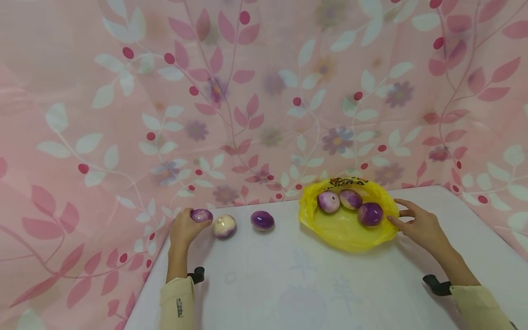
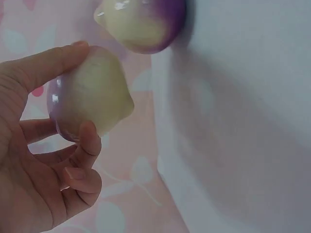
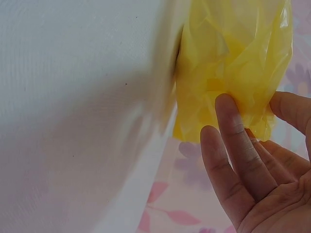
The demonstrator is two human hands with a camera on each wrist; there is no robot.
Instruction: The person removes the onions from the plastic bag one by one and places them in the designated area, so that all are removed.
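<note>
In the head view, a glossy purple-and-cream onion (image 1: 202, 215) is held between the thumb and fingers of my left hand (image 1: 184, 228) at the table's left end. The left wrist view shows its pale side and pointed tip. Right beside it sits another onion (image 1: 224, 226), mostly cream. Farther right is a dark purple onion (image 1: 262, 221). A yellow plastic bag (image 1: 350, 238), its mouth spread wide, contains a few onions (image 1: 370, 214). My right hand (image 1: 421, 228) rests against the bag's right rim, its fingers spread and fairly straight, as in the right wrist view too.
Everything stands toward the back of a white-covered table (image 1: 264, 279). Just behind the table's back edge hangs a pink floral curtain (image 1: 264, 91), close to the bag and both hands. Dark wrist mounts (image 1: 199, 274) stick out inward from the forearms.
</note>
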